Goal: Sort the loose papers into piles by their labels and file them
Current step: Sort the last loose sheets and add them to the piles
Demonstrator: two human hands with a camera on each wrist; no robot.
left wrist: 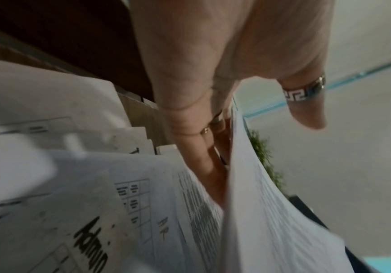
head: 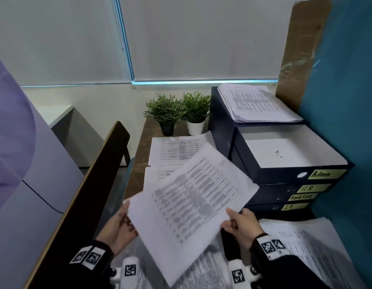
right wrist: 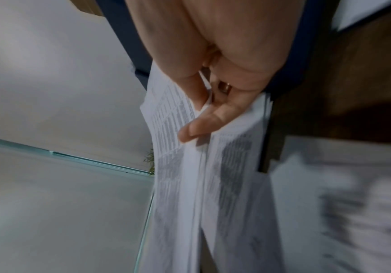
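I hold a sheaf of printed papers (head: 191, 203) tilted above the wooden table (head: 139, 155). My right hand (head: 243, 224) pinches its lower right corner; in the right wrist view thumb and fingers (right wrist: 203, 125) close on the sheets (right wrist: 227, 184). My left hand (head: 118, 226) is at the sheaf's left edge. In the left wrist view its fingers (left wrist: 189, 144) lie fairly straight along the underside of the sheaf (left wrist: 271, 212), with the ringed thumb (left wrist: 306, 107) held off the paper. Sorted piles lie beyond (head: 176, 151) and beneath (head: 203, 272), and a "Task List" pile (head: 310, 245) lies at the right.
Dark blue box files (head: 285, 176) labelled Admin, H.R, Task List and IT are stacked at right, the top one open. More papers (head: 258, 105) lie on an upright file behind. Two potted plants (head: 181, 113) stand at the back. A chair back (head: 87, 184) is at left.
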